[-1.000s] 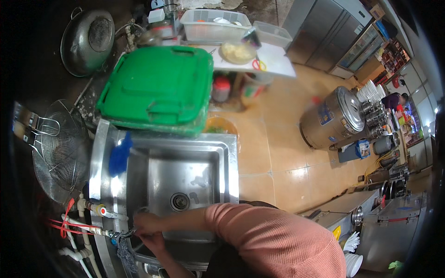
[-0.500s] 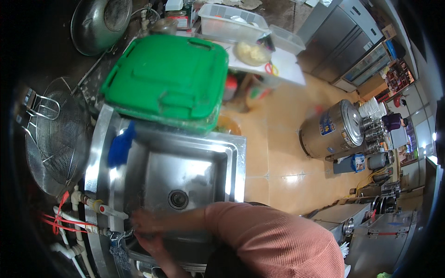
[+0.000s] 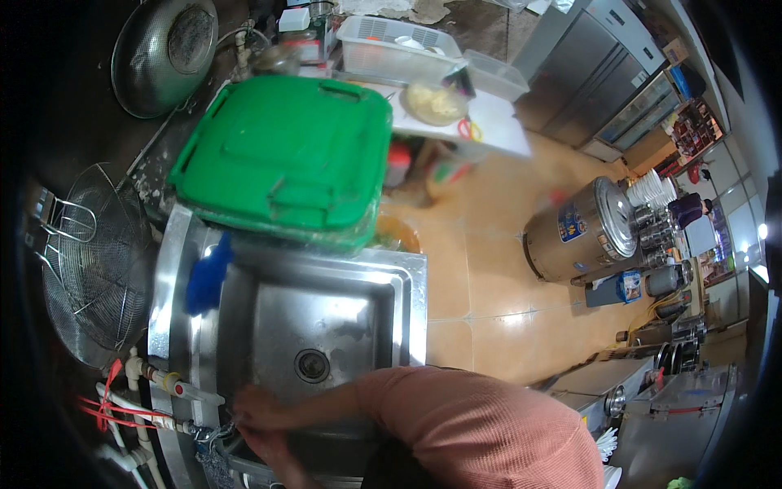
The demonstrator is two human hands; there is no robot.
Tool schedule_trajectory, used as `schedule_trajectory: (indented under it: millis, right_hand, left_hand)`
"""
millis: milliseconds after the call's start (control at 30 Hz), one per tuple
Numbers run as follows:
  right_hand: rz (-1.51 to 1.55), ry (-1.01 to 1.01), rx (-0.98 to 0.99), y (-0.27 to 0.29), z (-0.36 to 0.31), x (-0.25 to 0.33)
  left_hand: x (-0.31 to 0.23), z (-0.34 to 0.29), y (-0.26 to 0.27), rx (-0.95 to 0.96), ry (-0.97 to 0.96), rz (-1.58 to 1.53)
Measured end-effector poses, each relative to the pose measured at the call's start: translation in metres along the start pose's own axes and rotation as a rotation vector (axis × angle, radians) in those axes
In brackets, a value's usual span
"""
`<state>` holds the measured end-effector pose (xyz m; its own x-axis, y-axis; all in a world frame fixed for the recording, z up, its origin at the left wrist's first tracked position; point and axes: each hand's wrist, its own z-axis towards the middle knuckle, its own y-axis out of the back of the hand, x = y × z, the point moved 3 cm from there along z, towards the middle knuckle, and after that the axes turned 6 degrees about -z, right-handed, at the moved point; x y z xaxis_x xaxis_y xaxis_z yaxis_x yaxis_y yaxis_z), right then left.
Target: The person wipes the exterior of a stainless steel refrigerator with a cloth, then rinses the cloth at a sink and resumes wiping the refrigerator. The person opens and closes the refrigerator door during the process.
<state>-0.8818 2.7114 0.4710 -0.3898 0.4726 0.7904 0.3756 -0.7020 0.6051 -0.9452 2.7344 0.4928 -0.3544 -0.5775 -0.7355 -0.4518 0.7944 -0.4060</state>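
Both hands meet at the steel sink's point(image 3: 403, 301) near-left corner, the right hand point(image 3: 259, 410) beside the tap pipe point(image 3: 191, 393) (its finger state, blurred, cannot be told), the left hand point(image 3: 273, 452) just below.

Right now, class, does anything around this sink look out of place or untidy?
The green bin lid overhangs the steel sink's far rim. A blue brush lies tilted on its left edge. Both hands meet by the tap pipes.

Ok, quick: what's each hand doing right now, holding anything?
Left hand: at the near edge of the steel sink, by the tap pipe; grip cannot be told.
Right hand: just below it, blurred; cannot be told.
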Motion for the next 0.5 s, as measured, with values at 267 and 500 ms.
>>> schedule_trajectory:
  millis: [267,500]
  right_hand:
    - [0.113,0.018,0.139,-0.021,0.010,0.004]
    - [0.610,-0.373,0.310,0.000,0.025,-0.031]
  left_hand:
    - [0.019,-0.006,0.036,-0.092,-0.166,0.663]
    - [0.011,-0.007,0.052,0.141,0.000,-0.667]
